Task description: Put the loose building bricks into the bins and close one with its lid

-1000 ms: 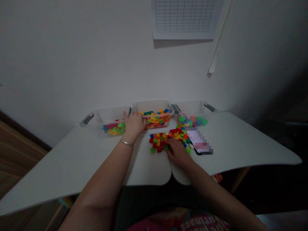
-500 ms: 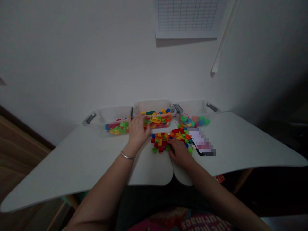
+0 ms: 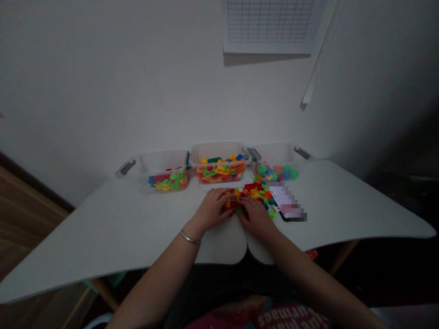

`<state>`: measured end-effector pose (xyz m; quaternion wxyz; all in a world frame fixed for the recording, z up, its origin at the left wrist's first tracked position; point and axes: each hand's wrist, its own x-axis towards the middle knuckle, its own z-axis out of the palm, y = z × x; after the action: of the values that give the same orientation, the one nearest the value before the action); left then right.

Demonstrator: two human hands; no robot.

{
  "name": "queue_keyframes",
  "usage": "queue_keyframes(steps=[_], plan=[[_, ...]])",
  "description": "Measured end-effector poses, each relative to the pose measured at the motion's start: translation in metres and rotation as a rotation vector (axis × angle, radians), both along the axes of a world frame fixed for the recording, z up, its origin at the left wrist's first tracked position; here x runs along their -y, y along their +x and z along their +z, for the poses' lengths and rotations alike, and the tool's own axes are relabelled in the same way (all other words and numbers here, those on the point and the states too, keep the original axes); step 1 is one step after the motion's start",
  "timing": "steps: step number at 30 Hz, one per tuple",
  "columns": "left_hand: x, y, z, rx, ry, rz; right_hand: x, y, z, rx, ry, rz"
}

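A heap of small coloured plastic bricks point(image 3: 255, 193) lies on the white table point(image 3: 137, 228) in front of me. My left hand point(image 3: 213, 206) rests on the left side of the heap, fingers curled over some red and yellow bricks. My right hand point(image 3: 255, 214) lies on the near edge of the heap, fingers bent down among the bricks. What either hand grips, if anything, is hidden by the fingers.
Three clear plastic bins stand along the wall: the left bin point(image 3: 151, 164), the middle bin point(image 3: 219, 153) and the right bin point(image 3: 277, 153), each with coloured pieces. A phone point(image 3: 288, 205) lies right of the heap. The table's front edge has a notch before me.
My left hand has drawn back from between the left and middle bins and come down onto the left side of the brick heap. My right hand has stayed in place.
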<state>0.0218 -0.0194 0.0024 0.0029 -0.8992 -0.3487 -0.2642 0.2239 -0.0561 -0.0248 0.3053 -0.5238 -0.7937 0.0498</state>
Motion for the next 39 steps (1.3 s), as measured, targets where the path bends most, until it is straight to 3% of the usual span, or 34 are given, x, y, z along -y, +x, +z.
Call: queue_keyframes(steps=[5, 27, 30, 34, 39], plan=[[0.002, -0.003, -0.008, -0.143, -0.048, 0.003, 0.0, -0.004, 0.002, 0.03, 0.021, -0.023], [0.003, -0.002, -0.009, -0.054, 0.001, 0.028, -0.006, -0.001, 0.007, -0.186, 0.071, -0.004], [0.002, -0.004, -0.01, -0.043, 0.006, 0.028, -0.016, 0.006, 0.021, -0.257, 0.11, -0.074], [0.002, -0.005, -0.011, -0.037, -0.001, 0.036, -0.039, 0.018, 0.055, -0.384, 0.187, -0.12], [0.001, -0.007, -0.012, -0.004, -0.035, 0.039, -0.076, 0.02, 0.095, -0.322, 0.257, -0.139]])
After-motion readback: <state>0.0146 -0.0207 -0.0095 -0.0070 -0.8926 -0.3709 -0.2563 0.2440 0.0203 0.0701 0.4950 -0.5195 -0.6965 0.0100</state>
